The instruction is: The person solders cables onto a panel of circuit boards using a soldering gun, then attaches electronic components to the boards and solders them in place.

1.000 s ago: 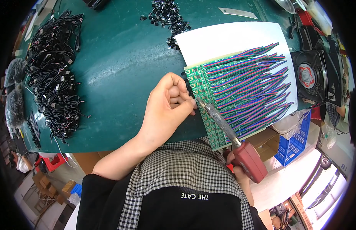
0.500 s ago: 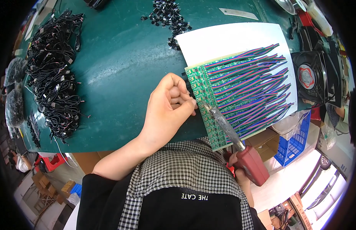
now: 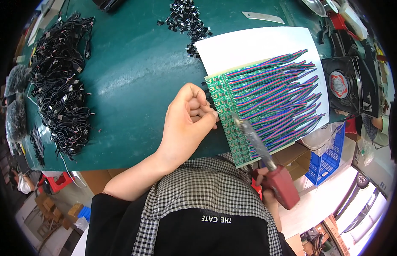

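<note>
My left hand (image 3: 187,121) is at the left edge of a panel of green circuit boards (image 3: 226,100). Its thumb and forefinger are pinched together there, and whatever is between them is hidden or too small to make out. Rows of flat multicoloured ribbon wires (image 3: 271,87) run rightward from the panel. My right hand (image 3: 262,177), partly hidden, grips a soldering iron (image 3: 281,185) by its red handle. The iron's wrapped barrel slants up and left, its tip over the panel just right of my left fingertips. Small black connectors (image 3: 209,94) stick out along the panel's left edge.
A white sheet (image 3: 254,42) lies under the panel. Black cables (image 3: 59,85) are heaped at the left, and loose black connectors (image 3: 187,19) at the top. A blade (image 3: 263,17) lies at the upper right, above a black fan (image 3: 343,83). A blue crate (image 3: 326,160) stands below the table edge.
The iron's tip has drawn back a little, down and right, away from my left fingertips. My left hand holds nearly the same place and pinch.
</note>
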Motion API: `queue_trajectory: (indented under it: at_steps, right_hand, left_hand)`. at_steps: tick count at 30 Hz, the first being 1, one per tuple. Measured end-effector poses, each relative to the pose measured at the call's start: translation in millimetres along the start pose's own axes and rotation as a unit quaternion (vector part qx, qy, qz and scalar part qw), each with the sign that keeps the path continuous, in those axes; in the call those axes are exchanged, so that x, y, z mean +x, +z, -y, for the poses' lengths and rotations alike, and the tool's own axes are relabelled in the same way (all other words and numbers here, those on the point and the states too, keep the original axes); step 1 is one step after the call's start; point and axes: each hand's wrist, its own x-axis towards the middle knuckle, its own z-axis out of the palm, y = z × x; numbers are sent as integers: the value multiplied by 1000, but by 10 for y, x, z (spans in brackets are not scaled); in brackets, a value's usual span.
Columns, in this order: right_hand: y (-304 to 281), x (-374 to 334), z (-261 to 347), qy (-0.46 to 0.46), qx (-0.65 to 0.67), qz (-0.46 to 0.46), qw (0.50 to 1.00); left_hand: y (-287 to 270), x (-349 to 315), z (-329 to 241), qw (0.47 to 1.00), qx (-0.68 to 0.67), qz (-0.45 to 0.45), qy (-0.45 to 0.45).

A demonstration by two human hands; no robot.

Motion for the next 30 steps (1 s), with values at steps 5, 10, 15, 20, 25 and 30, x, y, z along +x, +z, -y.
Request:
queue_trajectory:
  at_steps: [5, 10, 15, 20, 25, 30]
  right_hand:
    - [-23, 39, 368, -51, 102, -208, 971]
    - [-284, 60, 320, -164, 177, -346, 907]
    - [-677, 349, 192, -204, 165, -473, 841]
    - [-988, 881, 0, -135, 99, -541, 824]
    - [-1321, 630, -256, -113, 473, -396, 779]
    - [-1509, 654, -657, -140, 718, -157, 664]
  left_hand:
    - [101, 12, 7, 1000, -7, -8, 10]
    - [36, -73, -28, 997, 47, -39, 39]
    - [33, -28, 4, 994, 78, -3, 73]
    - [-303, 74, -191, 964, 188, -78, 170]
    - [-568, 503, -392, 958, 251, -42, 135]
    - [-562, 739, -417, 904, 396, -33, 157]
